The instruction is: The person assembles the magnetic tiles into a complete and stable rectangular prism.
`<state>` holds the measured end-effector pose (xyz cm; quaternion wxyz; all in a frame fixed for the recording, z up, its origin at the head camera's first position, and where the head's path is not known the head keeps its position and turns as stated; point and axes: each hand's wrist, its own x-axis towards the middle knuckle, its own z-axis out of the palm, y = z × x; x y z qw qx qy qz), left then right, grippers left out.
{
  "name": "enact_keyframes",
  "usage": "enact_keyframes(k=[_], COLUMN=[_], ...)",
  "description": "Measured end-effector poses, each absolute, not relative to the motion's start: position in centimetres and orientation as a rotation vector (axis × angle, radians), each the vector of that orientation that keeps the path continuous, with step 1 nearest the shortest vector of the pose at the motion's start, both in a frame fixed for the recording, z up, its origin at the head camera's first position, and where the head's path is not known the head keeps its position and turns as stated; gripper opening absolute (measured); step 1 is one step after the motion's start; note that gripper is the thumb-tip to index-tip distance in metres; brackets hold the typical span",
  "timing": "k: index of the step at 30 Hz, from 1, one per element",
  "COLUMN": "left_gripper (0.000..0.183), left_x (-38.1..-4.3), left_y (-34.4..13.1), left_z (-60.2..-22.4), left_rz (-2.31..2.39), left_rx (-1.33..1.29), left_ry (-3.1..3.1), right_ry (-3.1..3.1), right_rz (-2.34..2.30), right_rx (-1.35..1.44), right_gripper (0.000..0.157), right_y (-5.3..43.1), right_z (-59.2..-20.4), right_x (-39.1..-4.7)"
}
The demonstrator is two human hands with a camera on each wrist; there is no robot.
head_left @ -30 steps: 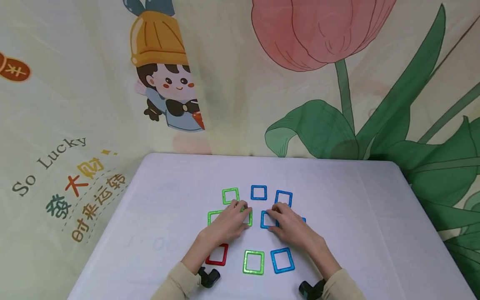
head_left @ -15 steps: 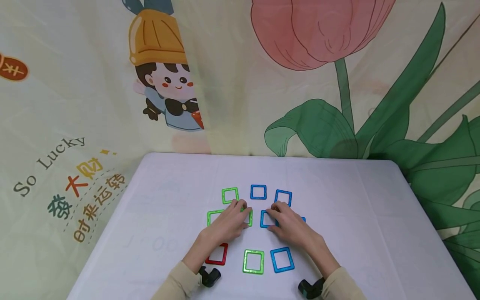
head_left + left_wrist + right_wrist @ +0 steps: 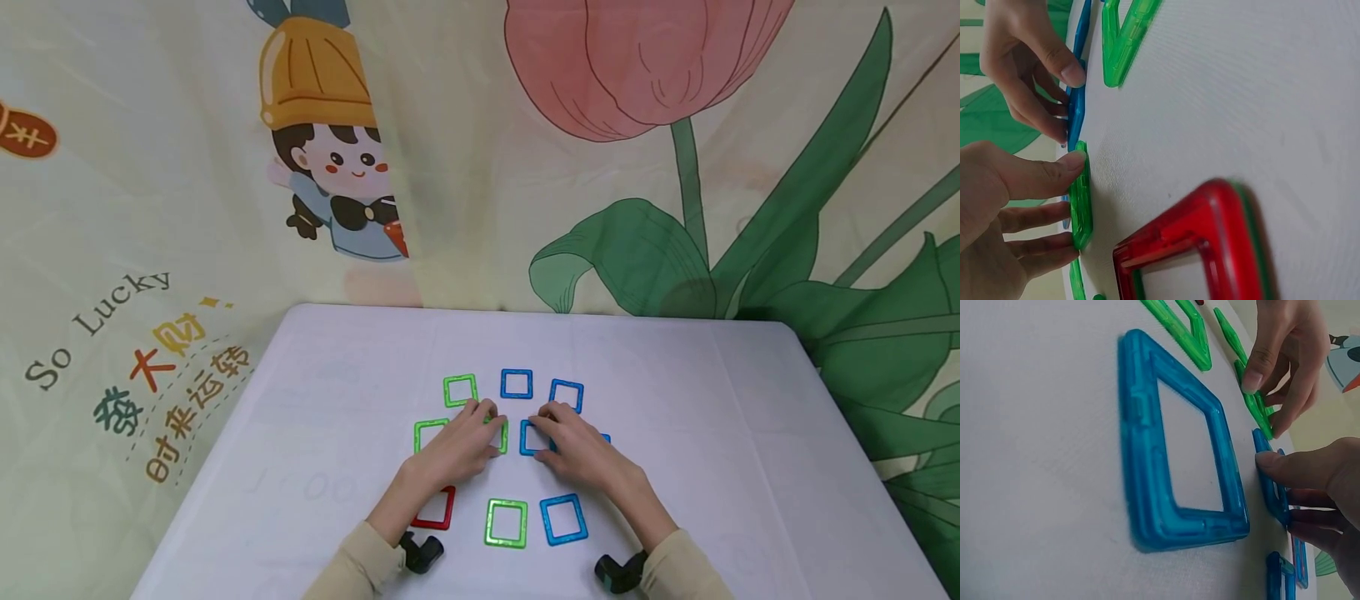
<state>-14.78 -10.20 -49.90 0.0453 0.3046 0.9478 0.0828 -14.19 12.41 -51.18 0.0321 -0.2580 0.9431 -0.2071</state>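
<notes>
In the middle of the white table [image 3: 675, 433], my left hand [image 3: 467, 440] grips a green square magnetic tile [image 3: 1082, 200], an open frame, with the thumb on its near edge and fingers on the far side. Just to its right, my right hand [image 3: 581, 446] holds a blue square tile [image 3: 1269, 481] between thumb and fingers. A narrow gap parts the two tiles in the head view. Both lie low at the tabletop. Another green tile [image 3: 419, 437] shows left of my left hand, partly hidden by it. One more blue tile [image 3: 607, 438] peeks out right of my right hand.
Behind the hands lie a green tile [image 3: 461, 377], a blue tile [image 3: 517, 396] and a tilted blue tile [image 3: 567, 384]. Nearer are a red tile [image 3: 449, 508] partly under my left forearm, a green tile [image 3: 489, 523] and a blue tile [image 3: 564, 540]. A printed cloth [image 3: 465, 167] hangs behind.
The green tile in my left hand has shifted slightly right, and the blue one in my right hand very slightly left, narrowing the gap. The other tiles stay put.
</notes>
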Motion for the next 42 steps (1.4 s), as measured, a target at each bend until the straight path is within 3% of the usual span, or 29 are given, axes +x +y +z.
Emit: enact_keyframes(k=[42], left_gripper=[0.049], left_x=[-15.0], left_y=[-8.9], left_z=[-50.4], left_rz=[0.258], left_rx=[0.921], left_ry=[2.923], right_ry=[2.943], right_rz=[-0.566], right_rx=[-0.817], right_gripper=[0.048], right_y=[11.1], right_z=[-51.1], right_x=[-15.0])
